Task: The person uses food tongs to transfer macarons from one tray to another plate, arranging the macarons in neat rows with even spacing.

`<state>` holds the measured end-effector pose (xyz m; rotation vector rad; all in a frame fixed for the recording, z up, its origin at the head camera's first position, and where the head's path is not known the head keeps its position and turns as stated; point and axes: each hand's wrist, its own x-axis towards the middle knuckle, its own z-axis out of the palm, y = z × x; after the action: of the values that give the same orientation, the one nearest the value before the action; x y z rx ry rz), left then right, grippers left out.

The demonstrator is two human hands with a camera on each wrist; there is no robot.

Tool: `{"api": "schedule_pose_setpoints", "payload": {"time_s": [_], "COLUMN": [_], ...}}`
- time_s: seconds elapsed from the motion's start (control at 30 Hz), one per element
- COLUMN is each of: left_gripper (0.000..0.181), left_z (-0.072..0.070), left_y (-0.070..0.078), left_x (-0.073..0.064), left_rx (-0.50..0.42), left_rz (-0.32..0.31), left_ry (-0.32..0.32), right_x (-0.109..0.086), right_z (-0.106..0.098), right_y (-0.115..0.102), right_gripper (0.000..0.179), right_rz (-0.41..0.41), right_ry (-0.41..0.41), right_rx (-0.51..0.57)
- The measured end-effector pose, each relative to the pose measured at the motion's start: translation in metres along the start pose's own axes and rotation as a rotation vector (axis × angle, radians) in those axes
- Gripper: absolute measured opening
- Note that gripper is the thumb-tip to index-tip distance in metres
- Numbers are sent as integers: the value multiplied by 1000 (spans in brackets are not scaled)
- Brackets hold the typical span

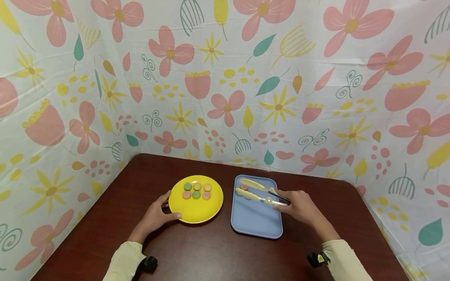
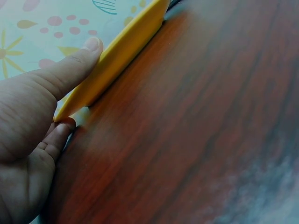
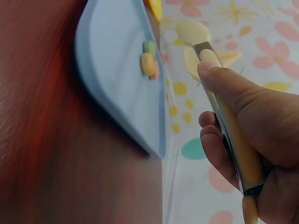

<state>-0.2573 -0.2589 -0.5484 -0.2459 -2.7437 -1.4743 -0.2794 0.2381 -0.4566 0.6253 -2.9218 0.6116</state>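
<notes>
My left hand (image 1: 159, 212) holds the yellow plate (image 1: 197, 212) by its left rim, the thumb on the edge and the fingertips under it in the left wrist view. Several small round pastel macarons (image 1: 197, 194), pink, green and yellow, lie on the plate in two rows. My right hand (image 1: 299, 205) grips a pair of tongs (image 3: 226, 121) with cream-coloured tips. The tongs' tips stand apart over the upper part of the blue tray (image 1: 256, 222). A few more macarons (image 3: 148, 64), green, yellow and pink, rest on the tray, partly hidden by the tongs in the head view.
Plate and tray stand side by side on a dark brown wooden table (image 1: 211, 253), a narrow gap between them. A flower-patterned cloth (image 1: 228, 78) hangs behind the table and along its sides. Each wrist carries a small black device (image 1: 149, 264).
</notes>
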Motion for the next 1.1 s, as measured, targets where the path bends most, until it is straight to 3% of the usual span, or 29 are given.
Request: {"api": "schedule_pose_setpoints", "payload": {"time_s": [0.23, 0.5, 1.1], "left_gripper": [104, 104, 104], "left_z": [1, 2, 0], "left_y": [-1, -1, 2], "left_x": [0, 0, -1], "left_rx": [19, 17, 19], "left_rz": [-2, -4, -16], "left_ry": [-1, 2, -3], "right_x": [-14, -24, -25], "right_z": [4, 9, 18], "right_y": [16, 28, 33], "right_gripper": [62, 65, 58], "right_rz": [49, 51, 49], "right_ry": [-13, -21, -38], "right_rx": [-16, -48, -42]}}
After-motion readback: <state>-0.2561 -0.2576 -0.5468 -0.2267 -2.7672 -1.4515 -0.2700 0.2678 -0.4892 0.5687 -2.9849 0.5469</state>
